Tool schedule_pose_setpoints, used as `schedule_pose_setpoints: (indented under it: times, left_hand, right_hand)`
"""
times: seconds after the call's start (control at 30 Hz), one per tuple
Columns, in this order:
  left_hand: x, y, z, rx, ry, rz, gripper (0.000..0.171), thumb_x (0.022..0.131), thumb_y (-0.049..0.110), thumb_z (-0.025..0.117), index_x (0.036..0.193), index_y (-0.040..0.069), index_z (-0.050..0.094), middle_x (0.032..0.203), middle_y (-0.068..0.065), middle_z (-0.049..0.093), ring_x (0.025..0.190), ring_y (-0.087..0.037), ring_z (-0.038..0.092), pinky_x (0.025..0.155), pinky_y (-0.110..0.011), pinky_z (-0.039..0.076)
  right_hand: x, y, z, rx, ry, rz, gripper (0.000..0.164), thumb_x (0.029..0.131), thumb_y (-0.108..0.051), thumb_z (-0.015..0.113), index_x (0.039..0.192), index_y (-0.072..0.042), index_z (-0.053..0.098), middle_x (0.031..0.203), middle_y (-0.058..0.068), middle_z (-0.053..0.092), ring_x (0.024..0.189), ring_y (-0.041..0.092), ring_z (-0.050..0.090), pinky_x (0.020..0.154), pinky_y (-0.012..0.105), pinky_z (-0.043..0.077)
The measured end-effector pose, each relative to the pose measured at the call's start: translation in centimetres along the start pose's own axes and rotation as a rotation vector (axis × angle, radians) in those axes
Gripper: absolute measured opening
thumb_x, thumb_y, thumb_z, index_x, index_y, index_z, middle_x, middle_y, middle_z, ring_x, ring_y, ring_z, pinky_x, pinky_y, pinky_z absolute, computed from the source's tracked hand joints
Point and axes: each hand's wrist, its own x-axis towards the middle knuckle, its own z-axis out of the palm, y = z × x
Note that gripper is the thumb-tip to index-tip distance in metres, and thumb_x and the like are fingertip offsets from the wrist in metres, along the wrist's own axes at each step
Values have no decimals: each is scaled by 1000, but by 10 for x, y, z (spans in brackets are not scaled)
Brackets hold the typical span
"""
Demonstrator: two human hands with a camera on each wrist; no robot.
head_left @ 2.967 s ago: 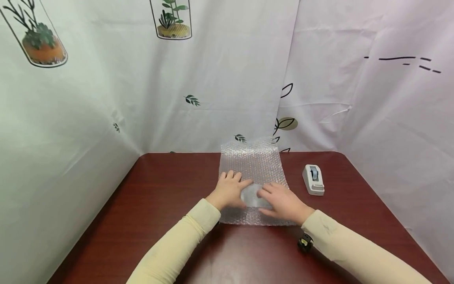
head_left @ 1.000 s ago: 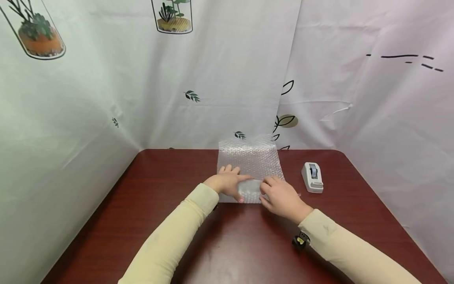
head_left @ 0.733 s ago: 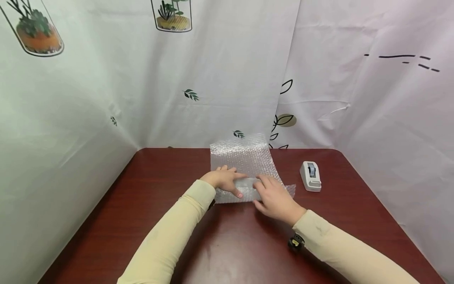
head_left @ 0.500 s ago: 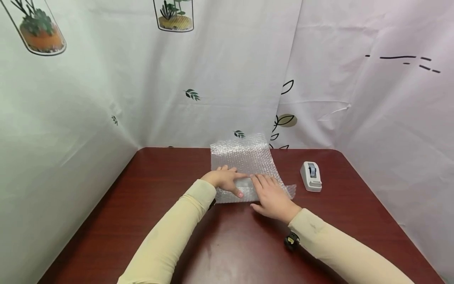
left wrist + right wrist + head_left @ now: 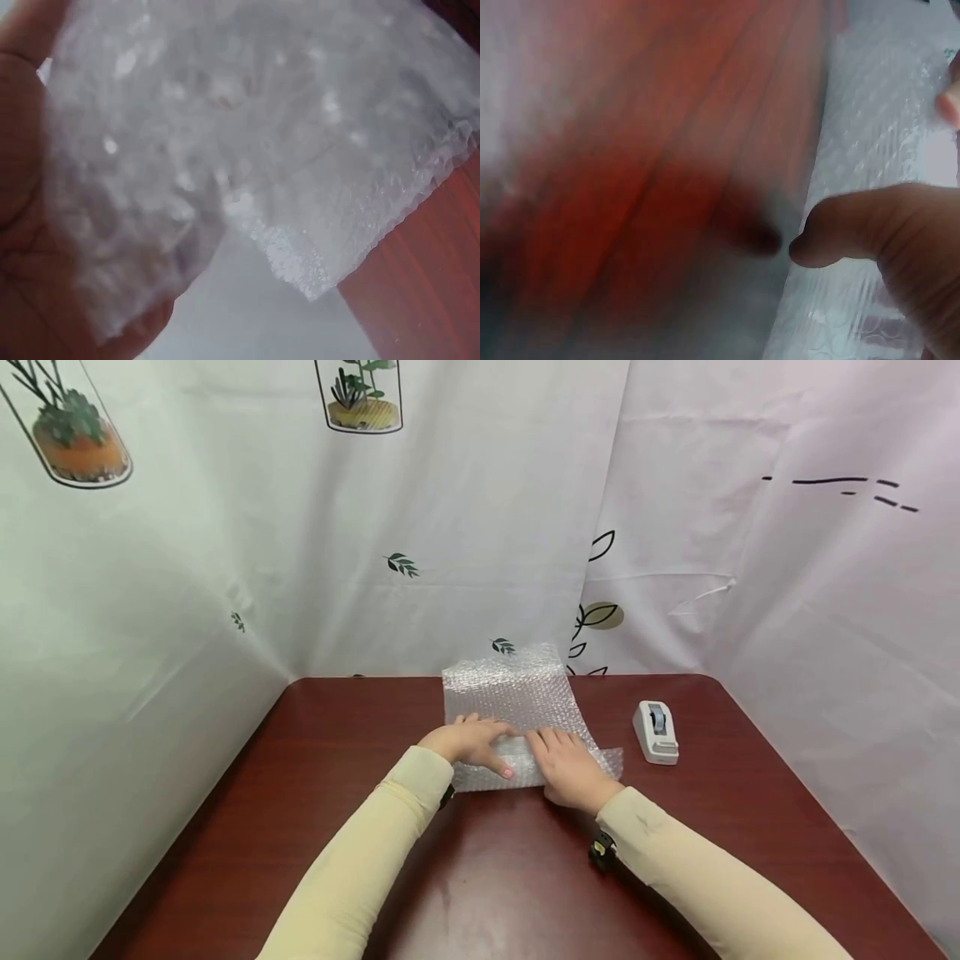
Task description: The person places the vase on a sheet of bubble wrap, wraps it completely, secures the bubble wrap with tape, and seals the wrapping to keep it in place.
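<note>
A clear sheet of bubble wrap [image 5: 517, 689] lies toward the back of the table, its near end folded over. My left hand [image 5: 470, 743] rests on the left of the fold, thumb spread away from the fingers. On the right of the fold, the extended fingers of my right hand [image 5: 573, 771] press down. In the left wrist view, bubble wrap [image 5: 247, 90] covers much of the left palm [image 5: 30, 217]. The right wrist view has the right thumb [image 5: 847, 225] at the wrap's near edge. A flat, pale patch shows between the hands; what it is, I cannot tell.
To the right of the wrap stands a white tape dispenser [image 5: 656, 732] with a roll in it. The reddish-brown table [image 5: 345, 718] meets white printed curtains [image 5: 480, 527] at the back and sides. The wrap's far end leans up against the back curtain.
The near end of the bubble wrap has been folded away from me, and the wrap shifted slightly left. My right hand has moved left along the fold, its fingers straightening; the left hand stays on the wrap.
</note>
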Motion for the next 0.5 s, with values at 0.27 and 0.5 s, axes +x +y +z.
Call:
schedule_pose_setpoints:
  times: [0.27,0.5]
  left_hand:
    - [-15,15,0,150,121,-27,101,72,59,84,155,22,41,152,-10,45,142,-35,36,117,-55,23]
    - [-21,42,16,218,156,-70,123,64,61,89,161,17,27,157,-17,35,146,-38,30,119,-57,21]
  right_hand:
    - [10,5,-2,82,-126,32,88,64,-26,84,137,3,46,119,18,56,107,39,59,89,54,51]
    - [20,11,-3,150,-212,87,96,69,-49,88,139,4,48,126,18,57,113,39,59,98,53,49]
